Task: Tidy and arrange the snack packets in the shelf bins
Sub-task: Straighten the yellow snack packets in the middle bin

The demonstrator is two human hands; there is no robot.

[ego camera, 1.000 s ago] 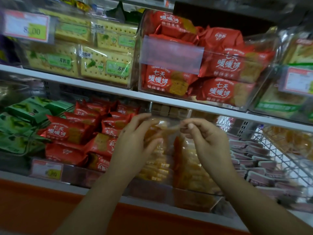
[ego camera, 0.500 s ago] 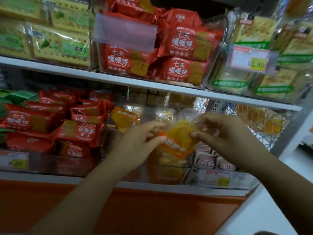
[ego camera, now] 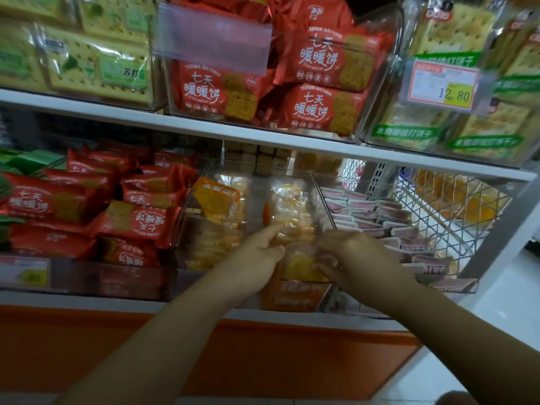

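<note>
At the front of the clear bin on the lower shelf, a yellow-orange packet is held between both hands. Its left edge is pinched by the left hand, and its right edge is gripped by the curled fingers of the right hand. Other orange packets are piled behind it in the same bin. Red packets are stacked in the next bin to the left, and pink packets are seen to the right.
</note>
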